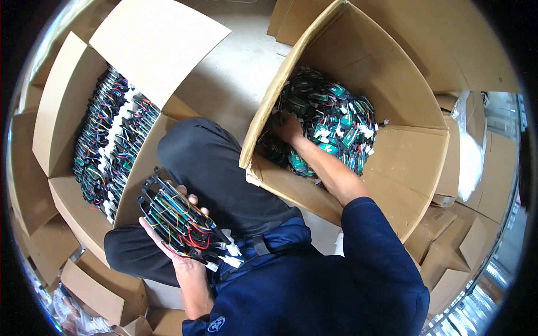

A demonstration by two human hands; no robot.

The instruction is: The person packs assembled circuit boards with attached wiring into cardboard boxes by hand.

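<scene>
The room is crowding in with brown cartons point(448, 241) at 4 and 8 o'clock, and a pale, smooth floor point(241, 61) is showing between 11 and 12 o'clock. At 2 o'clock the biggest open carton point(403, 151) is holding a loose, tangled heap of circuit boards point(342, 120), so plenty seems to be waiting there. At 9 o'clock a smaller open carton point(61, 120) is holding packed rows of boards point(126, 143), lining up along a pale band of plugs; that side is looking well advanced. Clear plastic wrap point(472, 154) is hanging at 3 o'clock. At 8 o'clock the left hand point(179, 260) is grasping a bundle of boards point(178, 215), roughly aligned. At 1 o'clock the right hand point(288, 130) is reaching into the heap, its fingertips disappearing, so I cannot tell its grip. Red wires point(197, 238) and white plugs point(231, 261) are trailing from the bundle toward the lap.
</scene>
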